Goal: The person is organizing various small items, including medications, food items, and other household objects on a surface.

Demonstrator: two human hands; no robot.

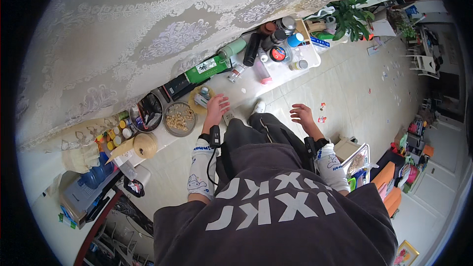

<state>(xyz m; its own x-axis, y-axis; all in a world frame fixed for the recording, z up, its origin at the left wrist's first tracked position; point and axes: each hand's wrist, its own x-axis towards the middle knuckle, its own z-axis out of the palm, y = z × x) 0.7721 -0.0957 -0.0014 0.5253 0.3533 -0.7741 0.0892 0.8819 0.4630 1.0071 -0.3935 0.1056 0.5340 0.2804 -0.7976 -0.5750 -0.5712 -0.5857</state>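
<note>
My left hand [215, 109] is raised near the edge of a long white table [236, 92], its fingers stretched out and nothing held. Just left of it sits a shallow yellowish basket [209, 92] with a few small items inside. Beside that basket stands a round tray [169, 127] of pale, broken-looking pieces. A round container [158, 104] with dark and wrapped things is farther left. Out over the floor, away from the table, hangs my right hand [302, 114]; its fingers are apart and empty. Both wrists carry small black devices on bands.
Behind the basket lies a green box [203, 70]. Toward the right on the table are a green bottle [233, 48], a black bottle [251, 49], a pink-based bottle [262, 73] and several jars. Red wrappers [322, 118] lie on the floor. An orange chair [389, 187] stands at the right.
</note>
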